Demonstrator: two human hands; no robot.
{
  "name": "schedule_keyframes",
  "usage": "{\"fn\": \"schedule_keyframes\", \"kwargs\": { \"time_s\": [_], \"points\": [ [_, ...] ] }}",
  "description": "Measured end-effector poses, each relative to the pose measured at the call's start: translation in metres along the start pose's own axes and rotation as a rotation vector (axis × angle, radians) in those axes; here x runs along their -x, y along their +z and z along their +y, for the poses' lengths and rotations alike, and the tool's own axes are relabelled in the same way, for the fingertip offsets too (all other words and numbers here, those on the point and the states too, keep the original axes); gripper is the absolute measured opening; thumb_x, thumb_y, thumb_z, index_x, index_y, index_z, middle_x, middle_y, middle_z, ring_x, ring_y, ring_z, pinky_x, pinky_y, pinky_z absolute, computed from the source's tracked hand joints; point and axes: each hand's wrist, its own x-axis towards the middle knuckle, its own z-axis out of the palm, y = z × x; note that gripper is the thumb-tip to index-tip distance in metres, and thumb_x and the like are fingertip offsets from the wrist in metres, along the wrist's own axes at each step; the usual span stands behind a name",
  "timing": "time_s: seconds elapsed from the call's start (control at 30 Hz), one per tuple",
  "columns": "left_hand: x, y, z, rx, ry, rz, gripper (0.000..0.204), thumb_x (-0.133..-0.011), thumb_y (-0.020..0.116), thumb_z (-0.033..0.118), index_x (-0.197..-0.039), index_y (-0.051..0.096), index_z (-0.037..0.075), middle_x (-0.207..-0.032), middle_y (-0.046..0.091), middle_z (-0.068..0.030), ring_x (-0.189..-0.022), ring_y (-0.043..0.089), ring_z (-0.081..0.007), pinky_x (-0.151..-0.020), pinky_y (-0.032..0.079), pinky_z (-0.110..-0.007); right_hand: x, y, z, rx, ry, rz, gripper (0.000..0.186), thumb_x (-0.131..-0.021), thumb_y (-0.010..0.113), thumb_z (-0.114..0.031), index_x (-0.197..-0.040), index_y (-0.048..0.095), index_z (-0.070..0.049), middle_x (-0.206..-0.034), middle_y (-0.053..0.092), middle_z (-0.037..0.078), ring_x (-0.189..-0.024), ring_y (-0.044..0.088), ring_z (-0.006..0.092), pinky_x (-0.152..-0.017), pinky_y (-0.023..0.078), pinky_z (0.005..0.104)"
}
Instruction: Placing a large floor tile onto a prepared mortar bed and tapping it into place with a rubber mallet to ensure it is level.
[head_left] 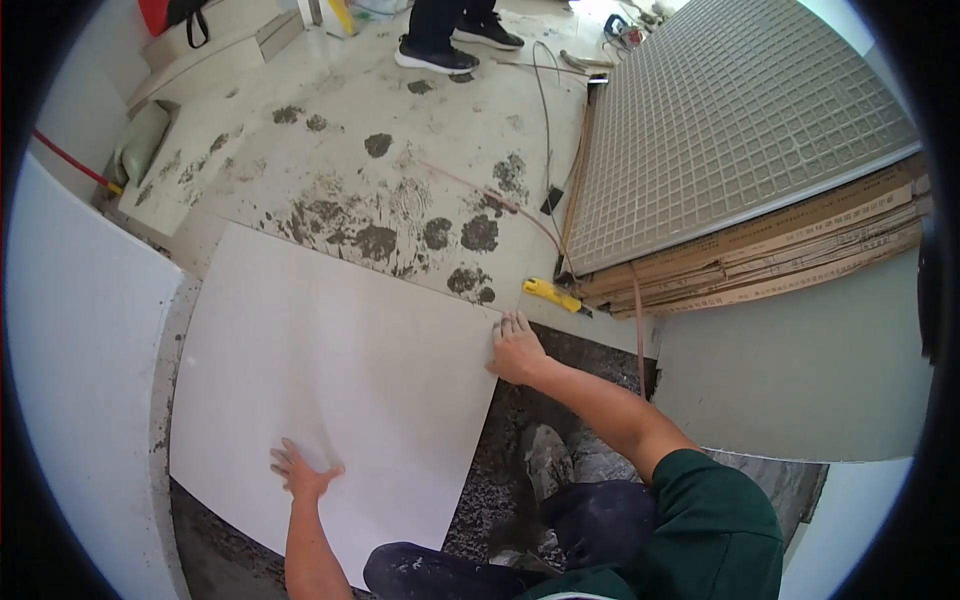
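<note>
A large pale floor tile (330, 350) lies in front of me, its far edge against the tiles beyond. My left hand (306, 474) rests on its near part with fingers and thumb spread. At the tile's far right corner, my right hand (516, 350) touches the edge, fingers stretched forward and thumb apart on the tile's side. Dark grey mortar (490, 480) shows along the tile's right side and below its near left edge. Just beyond my right hand lies a yellow utility knife (555, 296).
Stacked tiles with cardboard (740, 250) and a grid-backed tile (740, 130) on top stand at the right. Mortar clumps (378, 240) dot the far floor, crossed by a cable (546, 110). Another person's shoes (436, 57) stand beyond. A white wall (85, 380) borders the left.
</note>
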Motion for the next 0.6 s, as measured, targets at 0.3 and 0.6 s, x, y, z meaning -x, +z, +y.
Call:
{"fn": "schedule_keyframes", "kwargs": {
  "time_s": [0.3, 0.6],
  "points": [
    [0.003, -0.004, 0.001, -0.016, -0.068, -0.001, 0.16, -0.053, 0.102, 0.039, -0.165, -0.011, 0.026, -0.171, -0.017, -0.0178, -0.157, -0.006, -0.0488, -0.112, 0.029, -0.078, -0.064, -0.074, 0.06, -0.439, 0.042, -0.028, 0.072, -0.087, 0.071, -0.058, -0.126, 0.067, 0.003, -0.129, 0.066, 0.029, -0.123, 0.062, 0.0422, -0.102, 0.05, 0.0531],
    [-0.009, 0.005, 0.0, 0.001, -0.033, 0.028, 0.16, -0.051, 0.102, 0.037, -0.165, -0.009, 0.026, -0.172, -0.016, -0.0173, -0.156, -0.004, -0.0497, -0.11, 0.03, -0.08, -0.025, -0.455, 0.309, -0.025, 0.858, 0.424, 0.055, -0.095, 0.051, -0.013, -0.15, 0.05, -0.01, -0.152, 0.054, 0.013, -0.138, 0.054, 0.0316, -0.115, 0.045, 0.0436]
  ]
}}
